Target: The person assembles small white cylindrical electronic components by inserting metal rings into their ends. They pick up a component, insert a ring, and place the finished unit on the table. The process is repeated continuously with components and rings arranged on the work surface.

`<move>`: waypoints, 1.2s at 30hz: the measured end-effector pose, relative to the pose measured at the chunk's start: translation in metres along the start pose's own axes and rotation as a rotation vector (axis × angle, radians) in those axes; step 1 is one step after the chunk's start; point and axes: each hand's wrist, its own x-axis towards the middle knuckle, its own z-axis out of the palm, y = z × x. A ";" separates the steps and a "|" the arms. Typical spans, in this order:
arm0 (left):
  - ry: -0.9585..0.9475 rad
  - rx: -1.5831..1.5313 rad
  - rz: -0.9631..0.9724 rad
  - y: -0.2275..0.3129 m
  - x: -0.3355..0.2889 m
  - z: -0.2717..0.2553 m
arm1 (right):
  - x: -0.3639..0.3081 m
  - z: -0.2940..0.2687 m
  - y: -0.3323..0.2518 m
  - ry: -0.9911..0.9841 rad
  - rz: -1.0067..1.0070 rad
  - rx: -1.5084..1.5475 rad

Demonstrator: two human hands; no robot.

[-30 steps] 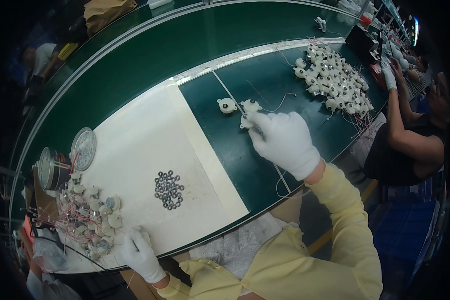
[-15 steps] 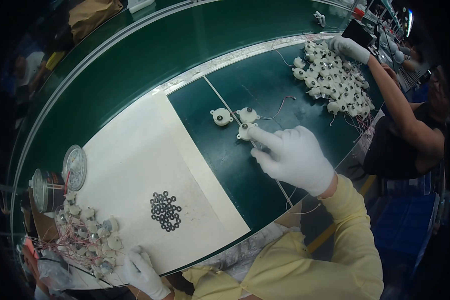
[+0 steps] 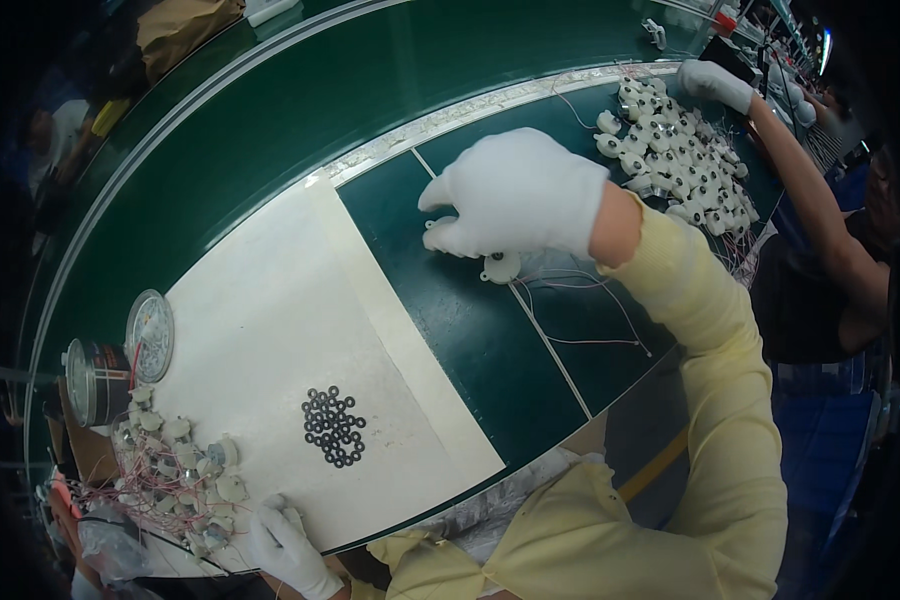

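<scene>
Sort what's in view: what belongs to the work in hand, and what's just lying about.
Likely in use:
round white plastic part with wires, beside the white-gloved right hand
heaped white wired parts, right
tangled white parts with pink wires, near the white-gloved left hand
small black rings

Apparently lying about:
dark cylindrical can
crumpled brown paper bag

Right hand (image 3: pixel 525 195) arching over green tabletop (image 3: pixel 450 330), round white part (image 3: pixel 502 267) just beside | left hand (image 3: pixel 288 552) near wired pile (image 3: pixel 178 468) | black rings (image 3: pixel 333 427) bunched on white sheet (image 3: pixel 260 300) | co-worker's hand (image 3: pixel 715 85) at far heap (image 3: pixel 672 155)!
</scene>
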 end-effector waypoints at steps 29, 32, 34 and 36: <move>0.128 -0.041 0.156 -0.004 0.003 0.013 | -0.130 0.037 0.003 -0.008 -0.104 0.532; 0.096 -0.042 0.192 0.000 0.005 0.011 | -0.128 0.059 -0.010 0.225 -0.280 0.265; 0.108 -0.023 0.199 0.003 0.005 0.012 | -0.123 0.077 -0.017 0.369 -0.396 0.129; 0.113 0.023 0.226 -0.001 0.005 0.010 | -0.117 0.090 -0.026 0.379 -0.367 0.037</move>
